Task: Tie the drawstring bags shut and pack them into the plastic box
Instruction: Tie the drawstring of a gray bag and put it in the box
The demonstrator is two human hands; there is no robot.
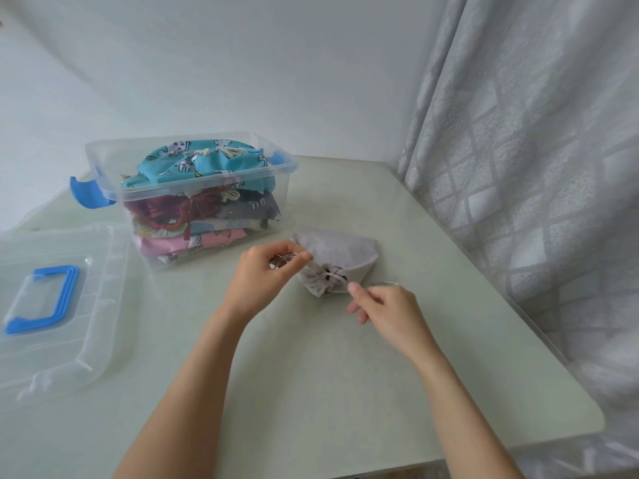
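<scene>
Both hands are held over the pale green desk [311, 375] with forearms reaching in from the near edge. In the left hand [266, 271] a tight grip is kept: thumb and curled fingers are pinched on one end of the drawstring [332, 274], and the wrist is bent slightly toward the bag. The right hand [383, 305] is turned palm-left, its thumb and forefinger pinched on the other end of the cord, with the remaining fingers loosely curled below. The cord is stretched between the two hands across the gathered mouth of the grey drawstring bag [337, 252], which lies on the desk just right of the plastic box [193, 188] and near its front corner. The clear box is seen filled with folded bags, a teal printed one on top; its blue latches are flipped out. The clear lid [52, 305] with a blue handle is laid flat to the left. No readable writing or brand can be made out anywhere.
</scene>
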